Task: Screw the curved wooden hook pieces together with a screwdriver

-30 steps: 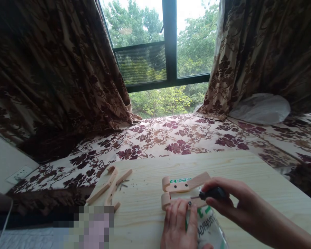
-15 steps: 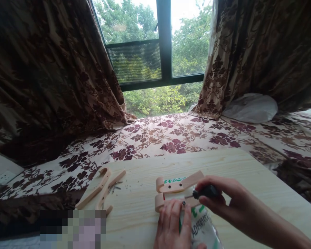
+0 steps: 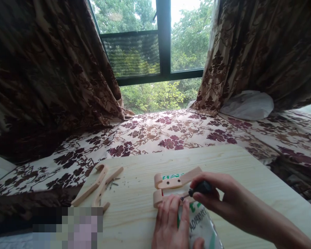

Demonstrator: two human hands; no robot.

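My right hand [image 3: 217, 193] grips a black-handled screwdriver [image 3: 202, 187], its thin shaft pointing left to a dark screw [image 3: 182, 199] in the nearer curved wooden piece [image 3: 158, 198]. My left hand [image 3: 171, 221] lies over that piece, fingers pressed down on it beside the screw. Just beyond it rests a similar wooden piece [image 3: 172, 182] with two dark holes or screw heads. Under both pieces is a white package [image 3: 203, 226] with green marks and black lettering. Further left lie more wooden pieces [image 3: 89, 191] and a few loose screws [image 3: 114, 184].
A pale wooden board [image 3: 134, 214] carries the parts, with small crumbs on it. Behind stretches a flowered cloth [image 3: 145, 133] up to the window. A white plastic bag [image 3: 248, 104] sits at the right by the curtain. A blurred patch covers the lower left.
The view has shifted slightly, so everything appears a little higher and further left. The screwdriver tip is now at the screw beside my left fingers; before, it was a little above it.
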